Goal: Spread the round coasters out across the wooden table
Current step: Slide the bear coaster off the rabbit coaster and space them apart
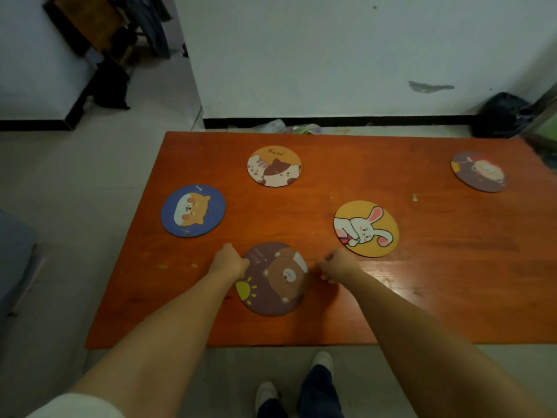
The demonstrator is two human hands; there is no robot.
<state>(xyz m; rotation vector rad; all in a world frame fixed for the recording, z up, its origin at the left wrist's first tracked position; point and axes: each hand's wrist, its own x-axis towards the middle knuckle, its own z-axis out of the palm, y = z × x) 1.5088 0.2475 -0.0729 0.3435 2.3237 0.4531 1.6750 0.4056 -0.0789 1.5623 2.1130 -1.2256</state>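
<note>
Both curled hands, left hand [229, 262] and right hand [337, 266], pinch the bear coaster [275, 279] near the table [422, 297] front edge, bare wood to its right.

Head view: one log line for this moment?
left hand and right hand: at opposite edges of round brown bear coaster | four other round coasters apart on orange wooden table

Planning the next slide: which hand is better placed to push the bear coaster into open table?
Probably the left hand: it overlaps the bear coaster's rim, while the right hand sits just off it.
</note>
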